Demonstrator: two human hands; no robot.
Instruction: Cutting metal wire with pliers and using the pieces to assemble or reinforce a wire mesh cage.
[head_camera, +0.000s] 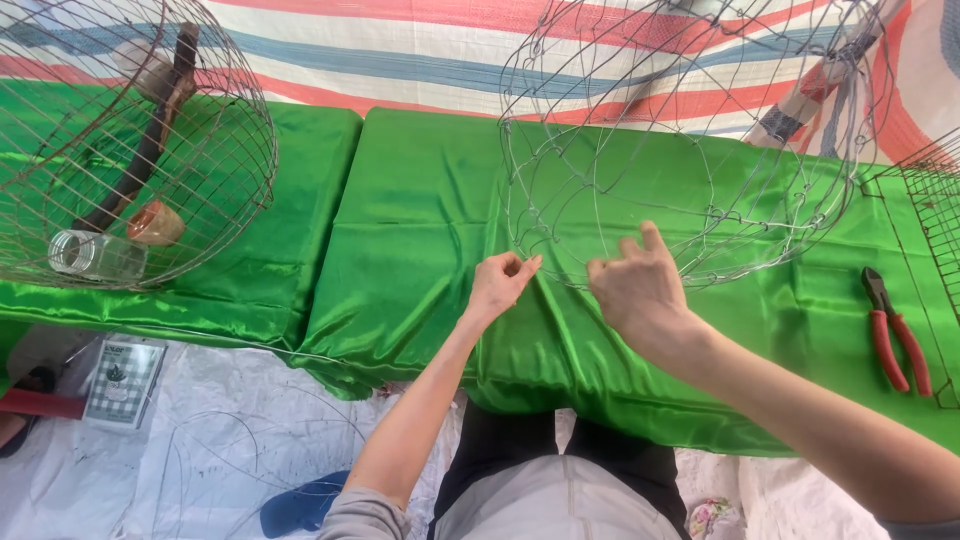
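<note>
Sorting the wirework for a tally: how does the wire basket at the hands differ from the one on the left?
The basket at the hands has sparse, wide, irregular mesh and is empty; the left basket has dense, close-set wires and holds a glass jar. Both hands touch the first; nobody touches the second. Both rest on green cloth.

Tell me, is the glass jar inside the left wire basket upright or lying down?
Lying down. The glass jar rests on its side in the wire basket, its mouth facing left.

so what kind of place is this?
Likely an informal handcraft workspace, perhaps outdoors. Both hands, left hand and right hand, work a wire basket frame on a green satin-covered table, red-handled pliers lie beside it, and a striped tarp hangs behind.
</note>
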